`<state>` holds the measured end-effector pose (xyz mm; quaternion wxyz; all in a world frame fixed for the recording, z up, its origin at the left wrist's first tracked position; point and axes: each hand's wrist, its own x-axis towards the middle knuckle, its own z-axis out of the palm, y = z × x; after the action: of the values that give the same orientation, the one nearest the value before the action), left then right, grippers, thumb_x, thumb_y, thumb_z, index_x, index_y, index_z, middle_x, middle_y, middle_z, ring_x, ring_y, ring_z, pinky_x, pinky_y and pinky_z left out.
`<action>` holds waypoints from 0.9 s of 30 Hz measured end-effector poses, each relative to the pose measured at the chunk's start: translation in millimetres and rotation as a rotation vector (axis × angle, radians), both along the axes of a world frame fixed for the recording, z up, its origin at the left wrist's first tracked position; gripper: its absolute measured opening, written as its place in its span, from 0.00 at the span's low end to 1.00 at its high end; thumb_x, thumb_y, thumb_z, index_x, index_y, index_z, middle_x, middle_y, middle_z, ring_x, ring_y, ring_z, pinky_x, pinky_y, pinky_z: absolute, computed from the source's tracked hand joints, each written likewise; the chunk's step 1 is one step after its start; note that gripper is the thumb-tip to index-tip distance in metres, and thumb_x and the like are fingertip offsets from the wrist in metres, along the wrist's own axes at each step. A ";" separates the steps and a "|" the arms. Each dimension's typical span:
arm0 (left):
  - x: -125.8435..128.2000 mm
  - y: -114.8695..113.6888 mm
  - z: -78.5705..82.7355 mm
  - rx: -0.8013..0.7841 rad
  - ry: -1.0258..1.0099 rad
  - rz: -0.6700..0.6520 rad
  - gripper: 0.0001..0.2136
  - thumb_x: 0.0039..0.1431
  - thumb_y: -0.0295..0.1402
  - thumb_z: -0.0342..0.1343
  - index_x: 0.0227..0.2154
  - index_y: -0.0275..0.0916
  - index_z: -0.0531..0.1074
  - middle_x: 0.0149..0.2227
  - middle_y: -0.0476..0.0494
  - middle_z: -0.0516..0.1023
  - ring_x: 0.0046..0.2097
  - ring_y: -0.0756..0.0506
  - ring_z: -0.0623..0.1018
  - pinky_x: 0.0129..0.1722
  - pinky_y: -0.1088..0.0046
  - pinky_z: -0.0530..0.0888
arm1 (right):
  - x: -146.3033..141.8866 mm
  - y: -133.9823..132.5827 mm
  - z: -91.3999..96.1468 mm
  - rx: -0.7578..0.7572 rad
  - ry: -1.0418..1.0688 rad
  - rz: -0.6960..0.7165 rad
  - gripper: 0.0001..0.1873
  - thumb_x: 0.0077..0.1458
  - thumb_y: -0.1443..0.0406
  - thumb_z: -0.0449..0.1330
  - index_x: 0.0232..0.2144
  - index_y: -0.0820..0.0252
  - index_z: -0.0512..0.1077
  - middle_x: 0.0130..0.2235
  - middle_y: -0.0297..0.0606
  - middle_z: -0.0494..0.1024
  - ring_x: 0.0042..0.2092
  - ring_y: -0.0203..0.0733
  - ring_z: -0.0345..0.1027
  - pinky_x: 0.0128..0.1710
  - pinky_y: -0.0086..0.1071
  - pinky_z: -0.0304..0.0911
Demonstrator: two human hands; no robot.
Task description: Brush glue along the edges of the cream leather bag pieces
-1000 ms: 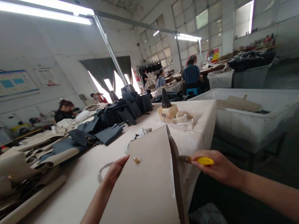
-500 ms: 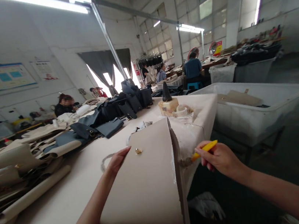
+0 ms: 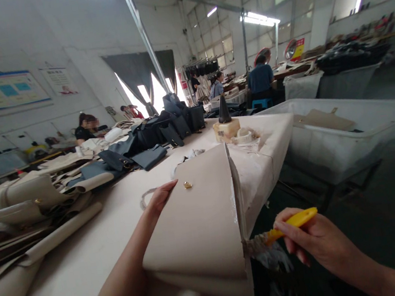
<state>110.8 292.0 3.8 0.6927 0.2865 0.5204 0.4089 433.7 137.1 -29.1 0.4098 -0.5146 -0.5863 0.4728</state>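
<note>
A beige leather bag panel (image 3: 200,221) with a gold clasp (image 3: 187,185) lies over the table's front edge. My left hand (image 3: 163,196) grips its far left edge, the thumb on top and the other fingers mostly hidden beneath. In my right hand (image 3: 305,235) is a yellow-handled brush (image 3: 293,226), pinched between thumb and fingers. Its bristles (image 3: 257,245) touch the panel's right edge near the lower end. Whitish wet residue shows along that edge higher up. A pale loop (image 3: 147,199) sticks out behind my left hand.
Beige bag pieces (image 3: 24,201) pile up on the left, with dark blue bags (image 3: 149,145) behind. A black cone on a stained block (image 3: 226,129) stands at the table's far right. A large white bin (image 3: 357,135) is on the right. Several people work farther back.
My right hand has drawn the brush down along the panel's right edge, toward me. My left hand keeps its grip. The whole view has shifted slightly.
</note>
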 end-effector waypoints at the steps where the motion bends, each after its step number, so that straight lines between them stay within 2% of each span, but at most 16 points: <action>1: 0.1 -0.1 0.2 -0.004 0.006 -0.002 0.14 0.60 0.31 0.46 0.40 0.25 0.72 0.23 0.37 0.79 0.22 0.41 0.78 0.24 0.67 0.77 | 0.7 5.2 -0.1 0.024 -0.014 -0.006 0.24 0.49 0.44 0.54 0.27 0.60 0.67 0.18 0.30 0.68 0.15 0.30 0.59 0.14 0.23 0.55; 6: 1.0 -1.2 1.9 0.000 0.018 0.001 0.14 0.60 0.31 0.47 0.41 0.26 0.71 0.23 0.37 0.79 0.22 0.42 0.78 0.24 0.68 0.77 | 7.0 52.8 6.7 0.219 -0.028 -0.176 0.24 0.49 0.45 0.55 0.26 0.61 0.68 0.18 0.32 0.69 0.17 0.32 0.62 0.16 0.24 0.59; 8: 0.5 -2.5 2.0 0.000 0.018 -0.002 0.14 0.59 0.31 0.47 0.41 0.27 0.71 0.23 0.38 0.79 0.22 0.42 0.78 0.24 0.67 0.77 | 8.1 62.8 8.7 0.256 -0.027 -0.204 0.24 0.49 0.45 0.55 0.25 0.61 0.68 0.19 0.32 0.70 0.17 0.32 0.62 0.16 0.24 0.59; 10: -1.0 -3.6 1.6 -0.001 0.018 -0.005 0.13 0.59 0.31 0.47 0.40 0.27 0.72 0.23 0.38 0.79 0.22 0.42 0.78 0.24 0.67 0.77 | 8.8 59.0 7.8 0.231 -0.038 -0.167 0.24 0.50 0.45 0.55 0.25 0.61 0.68 0.19 0.32 0.70 0.17 0.32 0.62 0.16 0.24 0.59; 13: -3.3 -2.0 1.9 0.009 0.031 -0.026 0.12 0.59 0.31 0.48 0.38 0.28 0.72 0.24 0.38 0.80 0.23 0.42 0.79 0.25 0.66 0.77 | 13.1 37.1 4.6 0.155 -0.053 -0.102 0.24 0.51 0.45 0.54 0.27 0.61 0.69 0.18 0.32 0.69 0.16 0.31 0.61 0.15 0.24 0.58; 16: -0.4 7.8 9.2 0.124 0.111 -0.089 0.09 0.55 0.30 0.54 0.35 0.29 0.73 0.23 0.38 0.79 0.22 0.42 0.78 0.23 0.67 0.77 | 23.1 19.7 5.7 0.143 -0.001 -0.156 0.24 0.50 0.45 0.56 0.28 0.61 0.69 0.19 0.33 0.70 0.17 0.32 0.62 0.15 0.25 0.59; 18: 6.6 17.7 22.1 0.201 0.153 -0.116 0.09 0.51 0.28 0.58 0.36 0.29 0.73 0.24 0.39 0.79 0.22 0.42 0.78 0.22 0.68 0.76 | 31.2 17.3 8.7 0.164 0.055 -0.223 0.24 0.48 0.45 0.57 0.29 0.61 0.69 0.20 0.34 0.70 0.18 0.33 0.62 0.15 0.25 0.60; 21: 21.8 30.0 55.9 0.284 0.161 -0.149 0.13 0.49 0.24 0.60 0.40 0.30 0.72 0.26 0.39 0.80 0.23 0.42 0.78 0.24 0.69 0.77 | 42.9 21.2 12.1 0.200 0.119 -0.315 0.23 0.48 0.46 0.59 0.30 0.61 0.69 0.21 0.35 0.70 0.19 0.34 0.62 0.15 0.26 0.60; 25: 32.5 33.5 109.6 0.572 0.139 -0.176 0.13 0.51 0.24 0.57 0.41 0.29 0.73 0.26 0.41 0.79 0.24 0.44 0.78 0.25 0.70 0.76 | 57.1 24.9 14.0 0.246 0.141 -0.385 0.23 0.48 0.47 0.59 0.32 0.61 0.69 0.22 0.35 0.71 0.19 0.34 0.62 0.15 0.26 0.60; 27: 29.9 30.6 126.4 0.711 0.110 -0.137 0.13 0.50 0.23 0.57 0.41 0.31 0.73 0.26 0.43 0.79 0.25 0.45 0.78 0.25 0.72 0.76 | 63.1 25.2 15.4 0.266 0.113 -0.412 0.23 0.48 0.46 0.58 0.33 0.60 0.69 0.22 0.35 0.71 0.19 0.35 0.62 0.15 0.26 0.60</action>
<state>140.7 322.6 130.1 0.5466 0.5653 0.3619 0.5007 496.8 162.3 -13.7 0.5937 -0.5377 -0.5021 0.3260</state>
